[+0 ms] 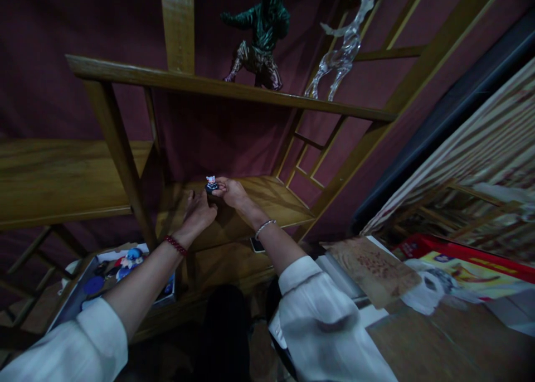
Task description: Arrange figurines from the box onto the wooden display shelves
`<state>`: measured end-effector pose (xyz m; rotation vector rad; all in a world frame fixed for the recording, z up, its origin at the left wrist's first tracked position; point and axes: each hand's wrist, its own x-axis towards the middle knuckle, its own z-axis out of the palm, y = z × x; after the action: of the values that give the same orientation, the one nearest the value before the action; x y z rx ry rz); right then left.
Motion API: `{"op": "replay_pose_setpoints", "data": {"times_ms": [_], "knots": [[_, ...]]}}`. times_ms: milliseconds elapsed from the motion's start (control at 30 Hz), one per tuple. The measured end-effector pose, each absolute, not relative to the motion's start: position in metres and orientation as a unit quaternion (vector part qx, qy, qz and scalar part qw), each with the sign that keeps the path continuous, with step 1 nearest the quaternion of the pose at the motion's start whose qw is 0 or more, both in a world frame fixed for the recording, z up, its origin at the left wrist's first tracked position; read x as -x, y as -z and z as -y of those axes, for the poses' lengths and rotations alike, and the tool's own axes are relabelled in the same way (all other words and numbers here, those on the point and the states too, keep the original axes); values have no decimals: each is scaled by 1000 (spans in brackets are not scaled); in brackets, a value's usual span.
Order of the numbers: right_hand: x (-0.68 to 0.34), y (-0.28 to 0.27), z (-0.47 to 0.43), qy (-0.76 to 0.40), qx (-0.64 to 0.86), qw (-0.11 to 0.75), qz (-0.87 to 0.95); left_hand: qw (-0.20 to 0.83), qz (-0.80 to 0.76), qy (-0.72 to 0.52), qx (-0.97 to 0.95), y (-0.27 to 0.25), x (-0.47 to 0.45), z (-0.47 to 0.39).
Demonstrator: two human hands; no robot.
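Note:
A small figurine (211,180) with a pale, eared head and a dark round base is upright over the lower shelf board. My right hand (232,192) pinches it from the right side with the fingertips. My left hand (199,210) is just to the left and nearer me, fingers apart and partly bent, with one fingertip at or very near the figurine's base. Whether that finger touches the base I cannot tell. Both hands are above the wooden shelf (267,195), inside its lower compartment.
Overhead, a shelf board (234,89) carries a green-and-bronze crouching statue (261,42) and a clear deer figure (340,53). An open box (62,309) of small colourful figures stands lower left. A phone-like object (257,245) lies below; bags and a red box (426,245) sit right.

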<state>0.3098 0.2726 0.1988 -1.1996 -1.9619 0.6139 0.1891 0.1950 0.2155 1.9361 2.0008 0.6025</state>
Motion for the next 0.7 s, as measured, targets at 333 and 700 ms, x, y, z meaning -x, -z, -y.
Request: {"op": "replay_pose_setpoints", "data": {"times_ms": [333,700], "knots": [[-297,-197,-284,-204,481,325,788,79,-719,-165,-670,-211,-188,-206],[-289,-190,-297,-200,506,322,775,91,-727,-153,-663,-212,-190,-209]]}}
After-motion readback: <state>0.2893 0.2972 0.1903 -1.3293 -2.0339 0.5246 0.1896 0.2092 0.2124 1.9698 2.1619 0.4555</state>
